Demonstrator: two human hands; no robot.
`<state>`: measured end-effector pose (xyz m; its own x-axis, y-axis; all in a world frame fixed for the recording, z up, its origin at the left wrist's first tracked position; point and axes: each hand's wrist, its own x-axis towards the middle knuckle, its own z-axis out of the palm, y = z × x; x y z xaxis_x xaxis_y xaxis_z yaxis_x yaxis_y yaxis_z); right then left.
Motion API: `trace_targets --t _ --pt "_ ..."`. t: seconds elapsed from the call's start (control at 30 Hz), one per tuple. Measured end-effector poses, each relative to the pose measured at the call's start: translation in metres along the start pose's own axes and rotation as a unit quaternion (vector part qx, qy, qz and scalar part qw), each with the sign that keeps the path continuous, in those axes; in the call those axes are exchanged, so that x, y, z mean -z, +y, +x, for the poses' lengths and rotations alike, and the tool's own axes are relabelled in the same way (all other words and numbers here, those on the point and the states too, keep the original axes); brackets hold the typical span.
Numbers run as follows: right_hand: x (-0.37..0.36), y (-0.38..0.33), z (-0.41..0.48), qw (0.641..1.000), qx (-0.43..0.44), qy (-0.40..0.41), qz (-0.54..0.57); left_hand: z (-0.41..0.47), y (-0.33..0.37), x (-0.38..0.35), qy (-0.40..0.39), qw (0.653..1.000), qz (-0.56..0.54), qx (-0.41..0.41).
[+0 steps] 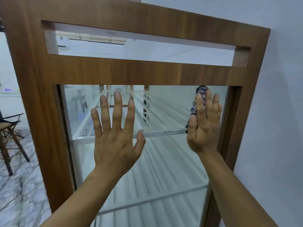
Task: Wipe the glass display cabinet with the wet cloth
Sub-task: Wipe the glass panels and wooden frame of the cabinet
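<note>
A tall display cabinet with a brown wooden frame (131,71) and a large glass front (164,161) fills the view. My left hand (114,133) lies flat on the glass near its upper middle, fingers spread, holding nothing. My right hand (205,123) presses a blue-and-white patterned cloth (200,91) against the glass at the upper right corner of the pane. Most of the cloth is hidden under the palm; its edges show above the fingertips and beside the thumb. Glass shelves show inside the cabinet.
A white wall (278,95) stands right next to the cabinet's right side. At the left, a wooden-legged chair (9,136) stands on a marbled floor (19,194). An open slot runs across the top of the frame.
</note>
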<state>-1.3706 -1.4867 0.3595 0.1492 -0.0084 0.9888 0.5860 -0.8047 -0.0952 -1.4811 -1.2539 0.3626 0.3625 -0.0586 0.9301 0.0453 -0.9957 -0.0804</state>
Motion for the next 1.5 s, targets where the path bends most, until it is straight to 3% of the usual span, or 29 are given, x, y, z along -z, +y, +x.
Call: trace_targets --t 0.2,0.4,0.53,0.87,1.0,1.2,1.33,1.5 --pt "0.011 0.046 -0.013 0.999 -0.026 0.007 -0.020 -0.016 -0.001 -0.001 -0.003 0.999 0.033 0.006" --pt "0.005 0.028 -0.066 0.998 -0.070 -0.006 -0.003 -0.065 -0.040 0.014 -0.002 0.995 0.082 0.055" --pt "-0.013 -0.029 -0.084 0.998 -0.054 -0.011 0.022 -0.100 -0.064 0.015 0.002 0.996 0.071 0.057" --pt "-0.057 -0.213 -0.096 0.996 0.063 -0.054 0.021 -0.114 -0.085 0.023 0.014 0.994 -0.104 0.019" --pt "-0.073 -0.251 -0.125 0.992 0.113 -0.053 -0.016 -0.115 -0.088 0.026 0.015 0.989 -0.148 0.016" --pt "-0.071 -0.218 -0.153 0.988 0.147 -0.049 -0.008 -0.128 -0.077 0.024 -0.029 0.994 -0.101 -0.006" --pt "-0.056 -0.158 -0.164 0.993 0.103 -0.053 0.007 -0.148 -0.054 0.011 -0.072 0.992 -0.083 -0.062" --pt "-0.032 -0.064 -0.157 0.998 0.054 -0.040 -0.003 -0.145 -0.024 -0.007 -0.108 0.991 -0.068 -0.033"
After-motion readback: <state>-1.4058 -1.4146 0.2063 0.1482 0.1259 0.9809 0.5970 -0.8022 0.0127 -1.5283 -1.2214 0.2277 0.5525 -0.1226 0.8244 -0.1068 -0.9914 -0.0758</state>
